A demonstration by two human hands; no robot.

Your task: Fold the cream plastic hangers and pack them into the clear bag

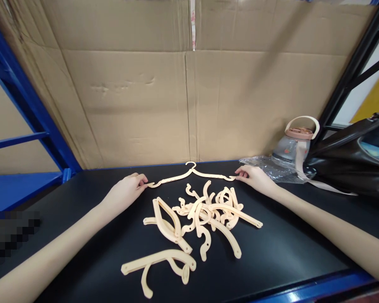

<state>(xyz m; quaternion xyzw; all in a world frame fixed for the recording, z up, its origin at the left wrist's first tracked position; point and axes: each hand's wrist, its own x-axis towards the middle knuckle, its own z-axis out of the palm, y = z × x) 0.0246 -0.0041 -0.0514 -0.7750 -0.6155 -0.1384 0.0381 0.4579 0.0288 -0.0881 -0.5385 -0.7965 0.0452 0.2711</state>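
Observation:
A cream plastic folding clothes hanger (177,177) lies spread out near the back of the black table, its hook toward the cardboard. My left hand (131,188) pinches its left hooked end between thumb and fingers. At the opposite tip, my right hand (252,177) has its fingertips closed on the right hooked end. In front of the hanger lies a loose pile of cream hanger parts (205,210), hooks and curved arms jumbled together. Closer to me are a folded hanger piece (167,223) and another curved hanger arm (158,259) with smaller parts against it.
Tall cardboard sheets (129,92) stand along the table's back edge. At the back right, a clear bottle (290,147) with a pink lid and strap rests by crinkled plastic wrap (265,166). A black bag (350,155) sits beside it. Blue frame posts (47,122) rise at left.

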